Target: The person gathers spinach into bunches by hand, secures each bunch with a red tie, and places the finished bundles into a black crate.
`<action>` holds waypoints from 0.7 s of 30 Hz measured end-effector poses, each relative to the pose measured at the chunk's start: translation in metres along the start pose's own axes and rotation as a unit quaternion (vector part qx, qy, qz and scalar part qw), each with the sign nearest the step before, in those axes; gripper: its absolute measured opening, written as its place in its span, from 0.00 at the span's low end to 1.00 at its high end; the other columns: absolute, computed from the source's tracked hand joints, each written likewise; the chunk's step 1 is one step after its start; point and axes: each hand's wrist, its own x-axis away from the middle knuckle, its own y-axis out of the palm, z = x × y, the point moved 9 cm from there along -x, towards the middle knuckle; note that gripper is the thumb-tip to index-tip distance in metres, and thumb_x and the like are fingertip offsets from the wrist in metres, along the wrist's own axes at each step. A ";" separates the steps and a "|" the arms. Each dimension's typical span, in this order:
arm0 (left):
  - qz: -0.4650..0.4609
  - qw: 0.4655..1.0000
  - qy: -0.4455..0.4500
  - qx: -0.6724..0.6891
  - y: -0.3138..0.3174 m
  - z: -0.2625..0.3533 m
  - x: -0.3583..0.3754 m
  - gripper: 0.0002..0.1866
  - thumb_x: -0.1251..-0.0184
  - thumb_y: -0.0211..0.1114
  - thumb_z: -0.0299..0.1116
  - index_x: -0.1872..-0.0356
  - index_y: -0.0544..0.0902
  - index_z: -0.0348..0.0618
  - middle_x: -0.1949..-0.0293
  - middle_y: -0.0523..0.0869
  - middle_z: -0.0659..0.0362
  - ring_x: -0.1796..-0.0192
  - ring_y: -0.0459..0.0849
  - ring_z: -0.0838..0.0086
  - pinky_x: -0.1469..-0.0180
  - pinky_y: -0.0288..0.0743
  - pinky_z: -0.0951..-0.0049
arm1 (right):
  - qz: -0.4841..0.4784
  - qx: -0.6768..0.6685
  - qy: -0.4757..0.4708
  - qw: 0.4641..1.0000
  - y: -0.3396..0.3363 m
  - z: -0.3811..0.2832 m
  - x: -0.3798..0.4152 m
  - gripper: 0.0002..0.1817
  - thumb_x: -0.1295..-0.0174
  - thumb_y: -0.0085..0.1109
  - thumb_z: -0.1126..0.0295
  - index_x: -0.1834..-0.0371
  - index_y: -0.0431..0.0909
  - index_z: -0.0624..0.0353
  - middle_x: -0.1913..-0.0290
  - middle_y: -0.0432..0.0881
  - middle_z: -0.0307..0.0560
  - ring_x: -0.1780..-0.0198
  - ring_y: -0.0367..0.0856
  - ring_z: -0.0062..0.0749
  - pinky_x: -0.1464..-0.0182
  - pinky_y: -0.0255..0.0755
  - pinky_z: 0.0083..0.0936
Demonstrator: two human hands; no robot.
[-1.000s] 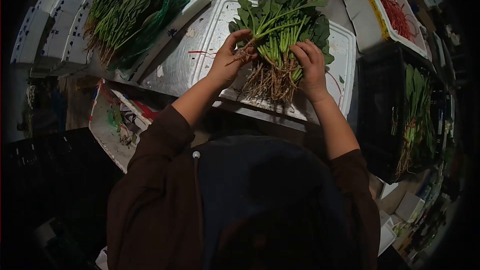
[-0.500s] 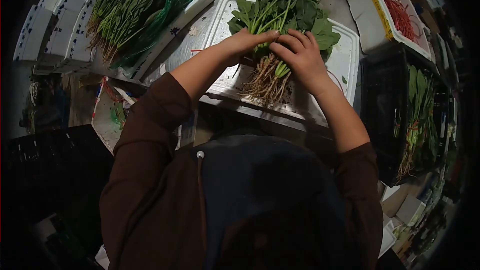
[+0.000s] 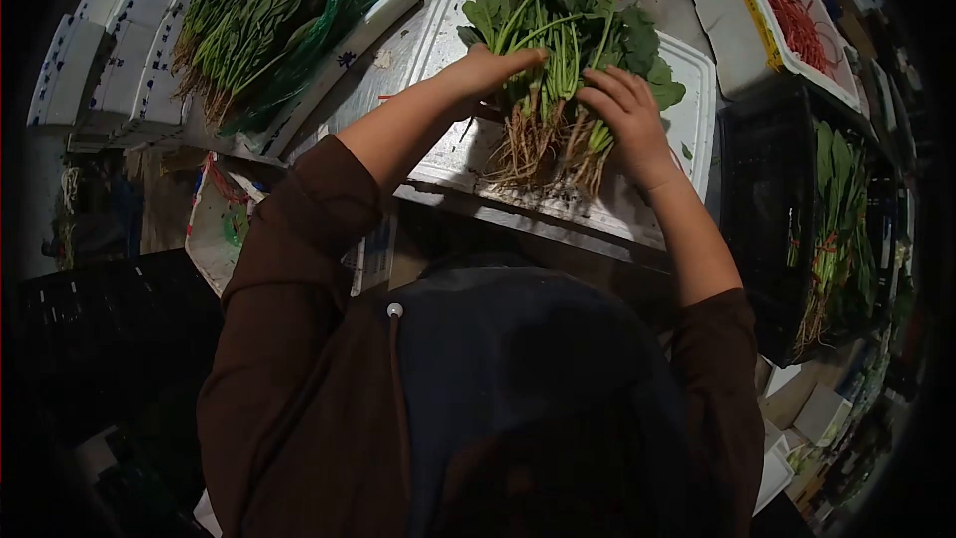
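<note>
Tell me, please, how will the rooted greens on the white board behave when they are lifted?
The greens will probably droop at their broad leaves, while the slender stems should bend only a little. Because the roots spread into separate clusters, the bunch may come apart. The thin root ends look likely to snag or snap.

Leafy bunch [image 3: 560,50] between left hand [image 3: 490,74] and right hand [image 3: 631,122]: green leaves [image 3: 637,40], paler stems [image 3: 566,65], tan-brown roots [image 3: 530,151] / tray [image 3: 689,90] beneath both: white, dark-specked / bag [image 3: 317,65], out past left hand: green / stacked boxes [image 3: 121,70], farther out: white, blue marks [image 3: 119,15] / bin [image 3: 715,25], beyond right hand: white, yellow strip [image 3: 757,15], red strands [image 3: 794,22] / crate [image 3: 754,199], same side: black / sleeves [image 3: 289,259] behind hands: dark brown
</note>
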 end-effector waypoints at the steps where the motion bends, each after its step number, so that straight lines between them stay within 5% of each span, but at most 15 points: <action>1: 0.052 0.996 0.013 -0.065 0.001 0.000 -0.002 0.46 0.55 0.76 0.48 0.45 0.60 0.25 0.60 0.80 0.45 0.66 0.84 0.63 0.67 0.81 0.64 | -0.018 0.029 -0.016 0.999 0.017 -0.001 0.008 0.20 0.45 0.50 0.74 0.47 0.73 0.45 0.38 0.70 0.36 0.35 0.65 0.41 0.34 0.56 0.49; 4: 0.087 0.979 0.037 -0.182 -0.002 -0.003 -0.006 0.56 0.58 0.78 0.50 0.40 0.51 0.22 0.56 0.79 0.40 0.62 0.84 0.60 0.65 0.81 0.64 | -0.056 0.044 -0.019 0.997 0.038 0.003 0.026 0.20 0.44 0.49 0.73 0.47 0.73 0.44 0.36 0.69 0.36 0.34 0.63 0.40 0.33 0.55 0.49; 6: 0.002 0.994 0.067 -0.083 0.002 -0.005 -0.011 0.54 0.54 0.77 0.46 0.38 0.50 0.22 0.56 0.79 0.40 0.62 0.84 0.60 0.65 0.81 0.64 | -0.070 0.041 -0.003 0.997 0.036 0.009 0.032 0.23 0.45 0.50 0.74 0.45 0.71 0.43 0.35 0.68 0.35 0.32 0.62 0.40 0.31 0.53 0.49; 7: 0.039 0.992 0.044 -0.115 -0.008 -0.009 -0.014 0.39 0.47 0.72 0.41 0.41 0.58 0.34 0.60 0.81 0.50 0.64 0.82 0.70 0.71 0.77 0.70 | -0.096 0.049 0.016 0.994 0.036 0.011 0.035 0.26 0.47 0.52 0.76 0.43 0.70 0.41 0.34 0.67 0.35 0.31 0.61 0.40 0.31 0.52 0.49; 15: -0.005 1.000 0.020 0.018 -0.022 -0.005 -0.003 0.37 0.49 0.70 0.36 0.42 0.58 0.37 0.65 0.81 0.55 0.72 0.80 0.74 0.73 0.74 0.72 | -0.221 0.035 0.089 0.971 0.041 0.015 0.046 0.48 0.64 0.74 0.69 0.34 0.60 0.35 0.28 0.57 0.32 0.27 0.51 0.41 0.28 0.44 0.53; 21: 0.022 0.998 0.039 -0.033 -0.008 -0.005 0.004 0.48 0.49 0.69 0.30 0.33 0.46 0.33 0.59 0.80 0.49 0.65 0.83 0.69 0.67 0.81 0.70 | -0.240 -0.070 0.116 0.961 0.025 0.011 0.052 0.44 0.56 0.68 0.69 0.32 0.58 0.40 0.27 0.56 0.42 0.26 0.49 0.46 0.28 0.44 0.50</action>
